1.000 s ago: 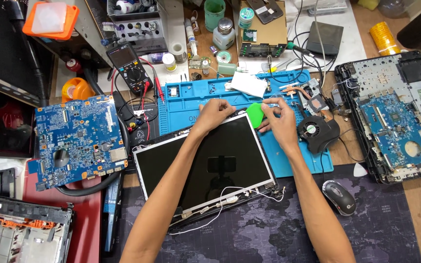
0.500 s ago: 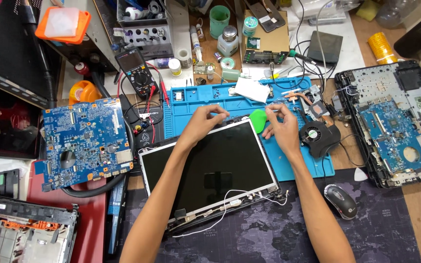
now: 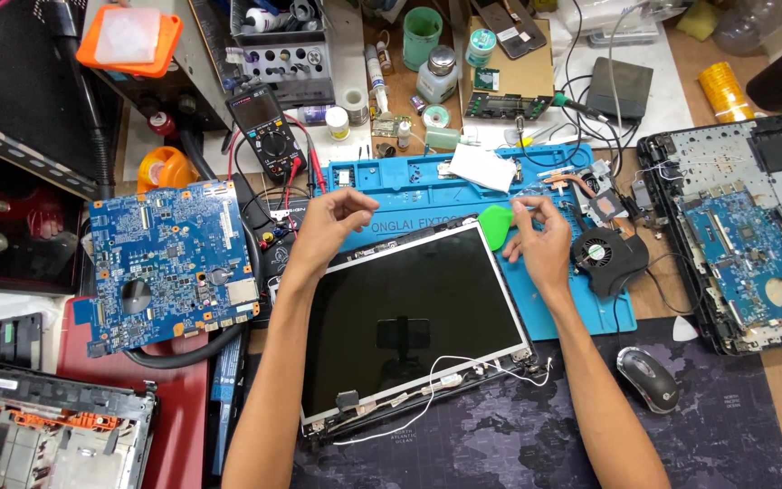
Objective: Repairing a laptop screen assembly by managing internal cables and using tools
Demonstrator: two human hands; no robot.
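A bare laptop screen panel [image 3: 409,321] lies dark and tilted on a blue work mat [image 3: 427,186], with thin white cables trailing at its lower edge. My left hand [image 3: 332,222] hovers over the panel's top left corner, fingers loosely curled and holding nothing. My right hand [image 3: 540,240] is at the top right corner with fingertips pinched together. A green pry pick [image 3: 497,226] sits against that hand's thumb side; whether it is held is unclear.
A blue motherboard [image 3: 169,263] lies left of the panel, with a multimeter [image 3: 269,131] behind it. A black fan [image 3: 610,258] and an opened laptop base [image 3: 744,235] sit to the right. A mouse [image 3: 649,378] rests on the dark mat. Bottles and small parts crowd the back.
My left hand has lifted off the panel's top edge and curled. My right hand stays by the green pick, its fingertips now pinched. The view has shifted slightly.
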